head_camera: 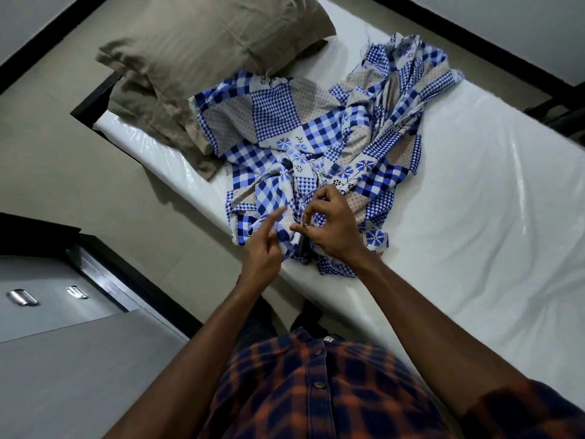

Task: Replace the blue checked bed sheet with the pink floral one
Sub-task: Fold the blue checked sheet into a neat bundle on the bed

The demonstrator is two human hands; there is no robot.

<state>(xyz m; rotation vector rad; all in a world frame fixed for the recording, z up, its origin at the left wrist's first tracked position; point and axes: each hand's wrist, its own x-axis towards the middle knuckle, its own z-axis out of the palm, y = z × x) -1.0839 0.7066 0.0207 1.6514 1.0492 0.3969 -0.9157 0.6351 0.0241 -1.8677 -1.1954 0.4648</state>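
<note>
The blue checked bed sheet [316, 137] lies bunched in a heap on the bare white mattress [474, 201], off most of the bed. My left hand [264, 248] is at the sheet's near edge with the index finger pointing out and the other fingers curled into the cloth. My right hand [332, 226] is over the folds beside it, thumb and fingertips pinching a bit of the fabric. No pink floral sheet is in view.
Two grey-brown pillows [196, 58] are stacked at the head of the bed, partly over the sheet. A grey metal cupboard [63, 312] with shiny handles stands to my left. Tiled floor [63, 160] runs between the cupboard and the bed's dark frame.
</note>
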